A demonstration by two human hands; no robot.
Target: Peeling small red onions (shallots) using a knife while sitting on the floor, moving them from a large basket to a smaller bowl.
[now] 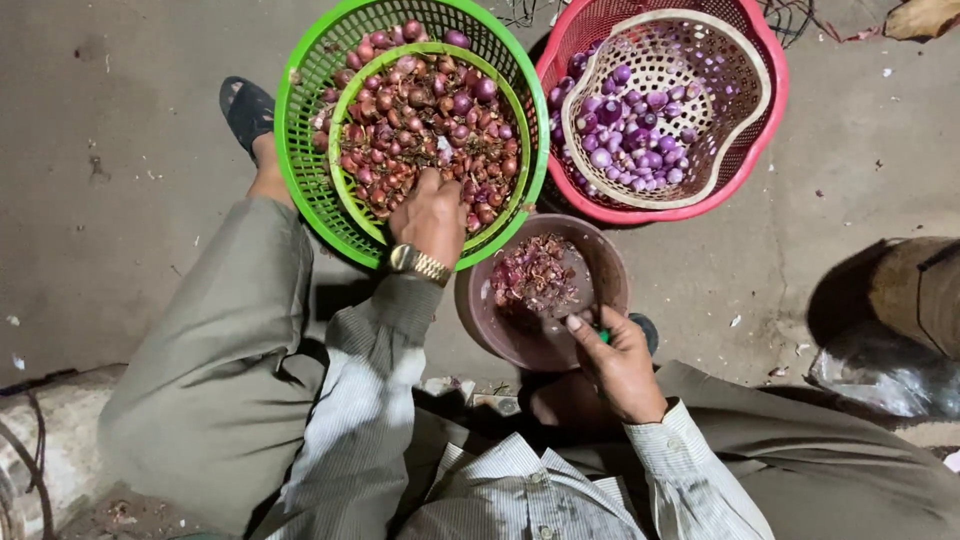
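The floor [120, 120] was bare grey concrete, and the person sat low on it, knees spread, baskets set out in front. Far left stood the big green basket [300, 130], with a smaller green basket [345, 110] nested inside it, heaped with unpeeled shallots [420, 110], reddish-brown and papery. Just to its right, the pink basket [760, 120] held a cream basket [740, 70] tilted inside, and in that lay the peeled shallots [625, 135], glossy purple. Nearer, between the two, sat the brown bowl [600, 265], touching the green basket's rim, with a pile of dry peelings [535, 270] in it.

The left hand [430, 215], gold watch [420, 263] at the wrist, was down in the unpeeled heap, fingers buried among the bulbs; whether that grip was apart or together, I couldn't tell. The right hand [620, 365] hovered at the bowl's near rim, its grip curled together around something small and green [604, 337], mostly hidden.
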